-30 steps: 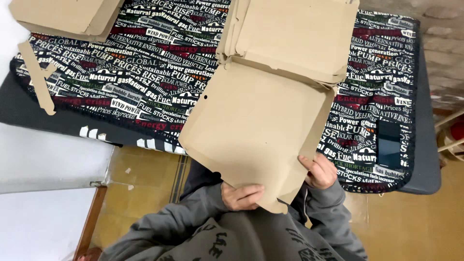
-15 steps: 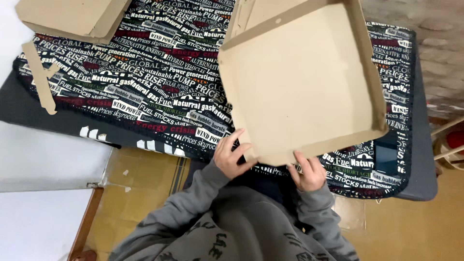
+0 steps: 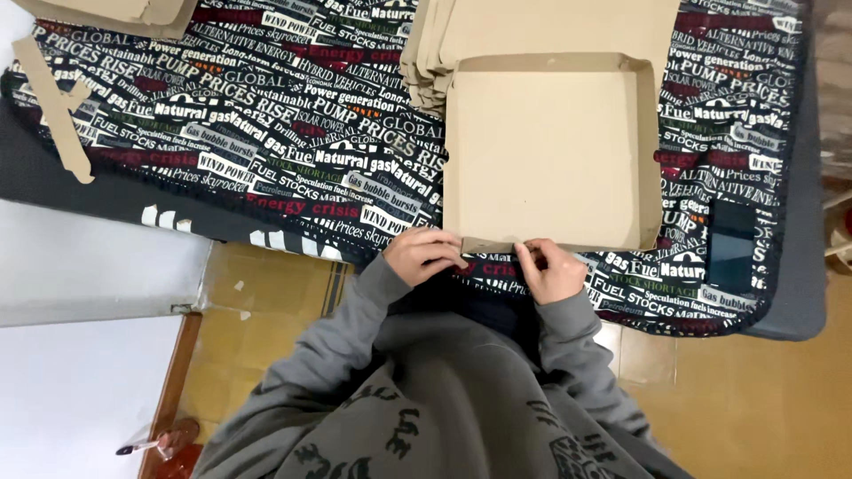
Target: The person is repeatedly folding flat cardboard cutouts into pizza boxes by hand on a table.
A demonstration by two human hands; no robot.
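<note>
Folding: both hands pinch the near wall of the cardboard box [image 3: 550, 155], which lies flat on the printed cloth [image 3: 266, 133] over the counter.
Left hand [image 3: 424, 255]: closed on the wall's left end.
Right hand [image 3: 552, 269]: fingertips gripping the edge.
Advice: press evenly along the crease.
Change: half a second ago the box sat skewed; now it lies square beside the flat stack [image 3: 426, 53].

One open cardboard box [image 3: 550, 151], one stack of flat cardboard blanks [image 3: 532, 27] behind it. One more cardboard piece [image 3: 115, 11] top left, one cardboard strip [image 3: 53, 111]. One dark phone [image 3: 730, 247]. One printed cloth [image 3: 266, 133]. Two hands: left [image 3: 424, 257], right [image 3: 550, 270].
</note>
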